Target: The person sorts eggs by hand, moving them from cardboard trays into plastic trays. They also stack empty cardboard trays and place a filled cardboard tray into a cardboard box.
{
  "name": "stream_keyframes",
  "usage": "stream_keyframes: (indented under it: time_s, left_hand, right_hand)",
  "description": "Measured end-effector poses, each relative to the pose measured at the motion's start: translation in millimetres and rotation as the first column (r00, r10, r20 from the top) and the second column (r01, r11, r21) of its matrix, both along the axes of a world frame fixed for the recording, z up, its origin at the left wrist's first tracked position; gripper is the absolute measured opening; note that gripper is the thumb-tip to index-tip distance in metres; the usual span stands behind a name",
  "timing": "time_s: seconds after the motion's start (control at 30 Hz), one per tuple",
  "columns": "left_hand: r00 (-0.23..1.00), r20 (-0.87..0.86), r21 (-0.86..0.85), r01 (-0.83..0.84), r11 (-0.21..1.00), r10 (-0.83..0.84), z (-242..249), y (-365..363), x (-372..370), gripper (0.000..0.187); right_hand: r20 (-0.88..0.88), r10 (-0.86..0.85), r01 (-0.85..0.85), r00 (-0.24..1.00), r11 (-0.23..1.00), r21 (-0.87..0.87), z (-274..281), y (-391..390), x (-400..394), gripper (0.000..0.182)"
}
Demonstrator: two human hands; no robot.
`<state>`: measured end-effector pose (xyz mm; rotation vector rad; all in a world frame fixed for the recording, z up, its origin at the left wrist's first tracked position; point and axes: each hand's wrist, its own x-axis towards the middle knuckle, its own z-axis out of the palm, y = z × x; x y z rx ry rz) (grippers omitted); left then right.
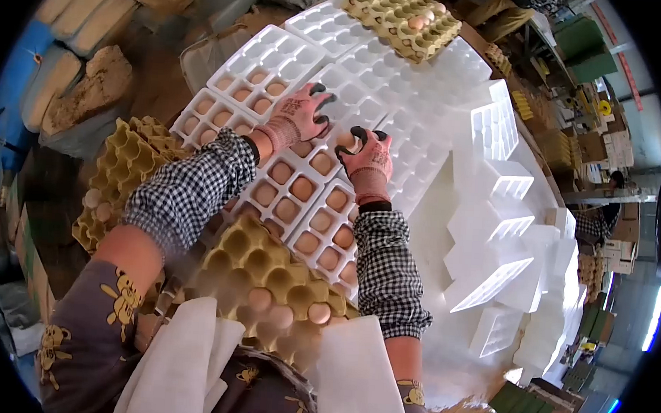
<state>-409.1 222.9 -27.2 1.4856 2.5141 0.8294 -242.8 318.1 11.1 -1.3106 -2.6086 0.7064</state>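
Both hands wear pink gloves with black fingertips. My left hand point(299, 117) is over the white foam trays point(294, 53), its fingers curled apart above the cups; what lies beneath the palm is hidden. To its right, my right hand point(368, 158) has its fingers round an egg point(347, 140) at a tray cup. Brown eggs point(302, 188) fill several cups below the hands, while cups farther up are bare. Close to my body a yellowish pulp tray point(247, 260) holds a few eggs point(319, 313).
Another pulp tray point(400, 19) with eggs sits at the far end. Stacked foam trays point(496, 193) stand at the right. More pulp trays point(134, 166) are at the left, near filled sacks point(90, 93). A person point(597, 220) is at the far right.
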Motion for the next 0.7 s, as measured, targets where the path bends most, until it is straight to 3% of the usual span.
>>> stream_keyframes:
  time_s: [0.03,0.1,0.17,0.23,0.27,0.37,0.43,0.47,0.53,0.57,0.6,0.63,0.67,0.7]
  left_hand:
    - [1.0,-0.004,-0.002,-0.009,1.0,0.009,2.1,-0.5,-4.0,0.053]
    - [0.981,-0.18,-0.255,-0.123,0.959,0.078,3.2,-9.8,-2.2,0.047]
    - [0.988,-0.104,-0.282,-0.14,0.949,0.115,-29.5,-13.4,-6.3,0.05]
    - [0.969,-0.227,-0.228,-0.153,0.962,0.101,-35.9,-12.7,-1.5,0.053]
    - [0.976,-0.186,-0.278,-0.164,0.946,0.115,-33.9,-11.0,-0.9,0.053]
    - [0.977,-0.183,-0.246,-0.152,0.957,0.109,-32.0,-13.1,0.5,0.053]
    - [0.983,-0.152,-0.228,-0.136,0.964,0.103,-35.5,-11.3,-0.3,0.054]
    - [0.984,-0.135,-0.262,-0.149,0.954,0.116,-37.8,-8.4,-2.6,0.055]
    - [0.987,-0.065,-0.361,-0.164,0.918,0.15,-31.6,-5.6,-3.4,0.058]
    - [0.987,-0.076,-0.398,-0.163,0.903,0.145,-34.1,0.5,-10.0,0.058]
    - [0.989,-0.001,-0.508,-0.125,0.852,0.145,-16.4,5.4,-12.8,0.059]
    - [0.984,-0.104,-0.405,-0.177,0.897,0.147,10.3,-5.4,3.7,0.047]
    - [0.969,0.177,-0.208,0.208,0.956,-0.173,-27.6,2.5,-32.7,0.037]
    - [0.883,0.321,0.031,0.352,0.936,-0.343,36.0,-22.3,-1.1,0.037]
  right_hand:
    - [-0.004,0.009,-0.009,1.0,1.0,-0.002,-5.6,5.5,-9.9,0.045]
    - [-0.277,0.006,0.018,0.961,0.996,0.085,-20.1,13.9,-22.4,0.041]
    - [-0.203,0.084,-0.062,0.976,0.992,0.114,-38.5,32.7,-37.3,0.042]
    - [-0.319,0.043,-0.051,0.947,0.999,-0.017,-44.1,41.0,-48.4,0.045]
    - [-0.318,0.045,-0.055,0.947,0.998,-0.022,-42.2,41.7,-55.6,0.045]
    - [-0.036,0.163,-0.166,0.986,0.982,-0.086,-40.5,41.7,-75.3,0.053]
    - [-0.343,0.033,-0.002,0.939,0.996,0.089,-44.6,37.2,-69.8,0.053]
    - [-0.344,0.038,-0.006,0.938,0.996,0.093,-47.5,36.6,-67.0,0.053]
    - [0.069,0.167,-0.18,0.984,0.862,0.475,-56.3,26.4,-49.7,0.053]
    - [0.078,0.157,-0.175,0.985,0.869,0.462,-56.9,38.0,-45.3,0.053]
    - [-0.24,0.226,-0.133,0.944,0.927,0.351,-61.9,56.5,-42.6,0.053]
    - [-0.531,0.207,-0.114,0.821,0.972,0.203,-75.9,52.5,-25.4,0.054]
    - [-0.659,0.132,-0.152,0.741,0.988,0.026,-34.2,25.5,7.8,0.051]
    - [-0.758,0.028,-0.206,0.651,0.969,-0.14,27.6,-1.8,41.5,0.049]
